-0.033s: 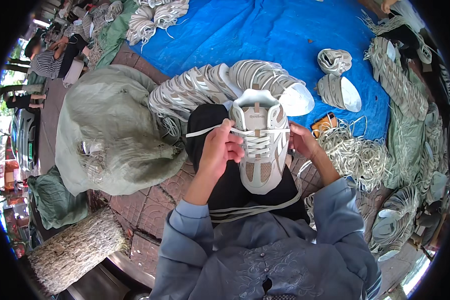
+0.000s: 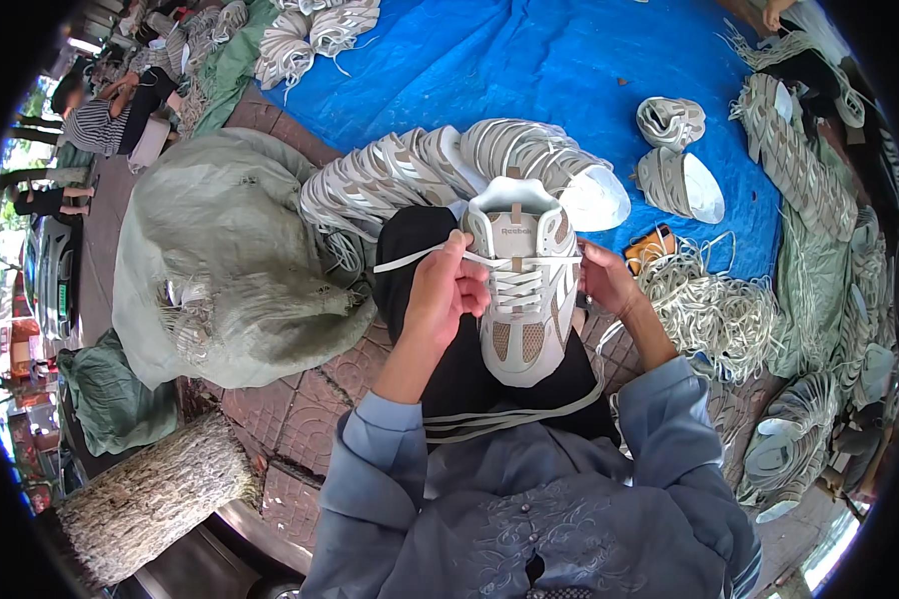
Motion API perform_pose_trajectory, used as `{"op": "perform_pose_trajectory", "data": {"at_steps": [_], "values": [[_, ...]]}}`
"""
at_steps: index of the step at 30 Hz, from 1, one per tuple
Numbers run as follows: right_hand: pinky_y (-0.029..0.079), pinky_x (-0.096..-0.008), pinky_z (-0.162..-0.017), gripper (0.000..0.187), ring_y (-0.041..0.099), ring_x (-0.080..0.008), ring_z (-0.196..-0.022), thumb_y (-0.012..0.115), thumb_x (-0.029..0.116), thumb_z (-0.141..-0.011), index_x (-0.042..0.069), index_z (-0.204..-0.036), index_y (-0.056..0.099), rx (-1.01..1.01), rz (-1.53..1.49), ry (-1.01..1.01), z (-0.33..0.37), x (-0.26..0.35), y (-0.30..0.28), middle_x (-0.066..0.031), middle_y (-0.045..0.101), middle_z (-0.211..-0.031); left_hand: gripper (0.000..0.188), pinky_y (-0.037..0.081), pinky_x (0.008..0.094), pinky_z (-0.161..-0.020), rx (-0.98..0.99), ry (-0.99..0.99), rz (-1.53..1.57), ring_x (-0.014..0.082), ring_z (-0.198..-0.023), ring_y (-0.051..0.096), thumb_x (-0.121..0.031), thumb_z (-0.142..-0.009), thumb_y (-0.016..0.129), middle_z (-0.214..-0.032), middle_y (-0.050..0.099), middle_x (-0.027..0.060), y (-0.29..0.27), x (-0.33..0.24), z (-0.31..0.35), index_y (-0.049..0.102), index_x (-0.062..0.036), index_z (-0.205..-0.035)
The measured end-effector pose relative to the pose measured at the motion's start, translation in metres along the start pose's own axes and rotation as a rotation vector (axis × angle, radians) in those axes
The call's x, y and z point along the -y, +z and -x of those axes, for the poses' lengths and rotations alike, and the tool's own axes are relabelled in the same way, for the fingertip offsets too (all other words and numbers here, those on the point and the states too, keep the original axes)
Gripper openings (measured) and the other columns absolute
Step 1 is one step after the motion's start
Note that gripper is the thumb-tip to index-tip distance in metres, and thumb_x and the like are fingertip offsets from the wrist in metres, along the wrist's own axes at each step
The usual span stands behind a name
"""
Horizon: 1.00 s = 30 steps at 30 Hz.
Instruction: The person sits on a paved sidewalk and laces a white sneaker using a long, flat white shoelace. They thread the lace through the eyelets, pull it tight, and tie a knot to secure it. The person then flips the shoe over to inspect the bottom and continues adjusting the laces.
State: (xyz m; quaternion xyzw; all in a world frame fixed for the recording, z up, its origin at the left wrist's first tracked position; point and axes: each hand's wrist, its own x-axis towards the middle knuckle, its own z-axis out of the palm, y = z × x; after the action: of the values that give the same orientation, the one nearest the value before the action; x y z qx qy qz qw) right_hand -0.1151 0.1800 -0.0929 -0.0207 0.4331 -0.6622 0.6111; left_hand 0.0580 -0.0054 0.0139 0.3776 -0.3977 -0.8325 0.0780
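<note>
A beige and white shoe upper (image 2: pixel 526 371), without a visible sole, rests on my lap with its toe toward me. White laces (image 2: pixel 517 295) cross through its eyelets. On the left, my left hand (image 2: pixel 444 298) pinches a white shoelace (image 2: pixel 400 263) between thumb and forefinger, the loose end sticking out leftward; the other fingers are curled. My right hand (image 2: pixel 609 282) is closed at the upper's right side, where the lace runs across into its fingertips. Longer lace strands (image 2: pixel 519 416) lie over my lap below the toe.
Rows of nested shoe uppers (image 2: pixel 390 175) lie just beyond my knees. Two more uppers (image 2: pixel 677 185) sit on a blue tarp (image 2: pixel 529 60). At right is a tangled lace pile (image 2: pixel 714 314); at left, a bulging woven sack (image 2: pixel 220 270) and a stone block (image 2: pixel 160 499).
</note>
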Motion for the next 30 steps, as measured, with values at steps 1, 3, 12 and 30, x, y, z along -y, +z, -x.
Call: {"op": "perform_pose_trajectory", "data": {"at_steps": [1, 3, 12, 30], "values": [[0.041, -0.0213, -0.066, 0.06, 0.052, -0.009, -0.077, 0.061, 0.031, -0.071, 0.004, -0.12, 0.042, 0.031, -0.13, -0.088, -0.005, -0.004, 0.001, -0.0045, 0.057, -0.097, 0.035, 0.038, 0.0251, -0.04, 0.007, 0.024, 0.066, 0.0123, -0.047, 0.049, -0.033, -0.086, 0.046, -0.062, 0.052, 0.0031, -0.001, -0.001, -0.005, 0.049, -0.0034, -0.103], [0.039, -0.0239, -0.073, 0.056, 0.049, -0.0128, -0.092, 0.061, 0.03, -0.073, 0.003, -0.119, 0.044, 0.091, -0.2, -0.219, -0.006, -0.005, -0.01, -0.0036, 0.053, -0.105, 0.03, 0.036, 0.0249, -0.044, 0.023, 0.069, 0.205, 0.0104, -0.048, 0.045, -0.03, -0.087, 0.046, -0.061, 0.052, 0.0008, -0.001, -0.001, -0.013, 0.052, -0.0052, -0.102], [0.044, -0.0229, -0.07, 0.027, 0.05, -0.0173, -0.09, 0.047, 0.007, -0.085, -0.007, -0.109, 0.045, -0.08, -0.356, -0.706, 0.084, 0.096, -0.109, -0.0117, 0.051, -0.098, 0.023, 0.046, 0.0357, -0.074, -0.264, 0.379, 0.415, 0.0186, -0.074, 0.055, -0.021, -0.087, 0.045, -0.079, 0.056, 0.0078, -0.125, -0.087, 0.011, 0.051, 0.001, -0.086], [0.035, -0.0164, -0.045, 0.038, 0.049, -0.0081, -0.064, 0.052, 0.005, -0.082, -0.007, -0.117, 0.041, -0.829, 0.22, -0.777, 0.233, 0.201, -0.303, -0.0155, 0.055, -0.101, 0.01, 0.023, 0.0214, -0.037, -0.906, 0.553, 0.095, 0.0069, -0.04, 0.028, -0.006, -0.083, 0.044, -0.057, 0.045, 0.0, -0.387, -0.229, 0.042, 0.053, -0.0011, -0.085]]}}
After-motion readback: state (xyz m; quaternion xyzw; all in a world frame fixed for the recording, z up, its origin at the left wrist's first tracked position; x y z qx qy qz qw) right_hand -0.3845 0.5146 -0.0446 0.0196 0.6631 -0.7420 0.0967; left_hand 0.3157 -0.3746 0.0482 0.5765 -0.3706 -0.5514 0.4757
